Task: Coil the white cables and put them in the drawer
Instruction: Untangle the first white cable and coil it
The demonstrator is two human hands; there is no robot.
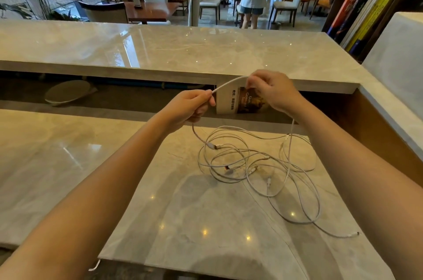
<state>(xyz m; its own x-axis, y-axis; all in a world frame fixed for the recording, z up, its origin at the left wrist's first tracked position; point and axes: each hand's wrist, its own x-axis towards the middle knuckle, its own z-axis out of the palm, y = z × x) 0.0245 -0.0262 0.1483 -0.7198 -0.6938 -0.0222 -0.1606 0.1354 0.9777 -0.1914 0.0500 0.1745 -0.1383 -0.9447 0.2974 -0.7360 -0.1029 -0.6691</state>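
A tangle of white cables [258, 165] lies on the marble desk top [206, 222] in front of me. One white cable [229, 84] is lifted and stretched between my hands above the desk. My left hand [192, 106] pinches it, and its plug end hangs down from that hand to the pile. My right hand [272, 92] pinches the same cable higher up, and the rest drops from that hand into the tangle. No drawer shows in this view.
A book [242, 101] stands in the recess behind my hands, under the raised marble counter [183, 51]. A round white object [68, 92] lies in the recess at left. Books fill a shelf [361, 19] at right. A person stands among chairs beyond.
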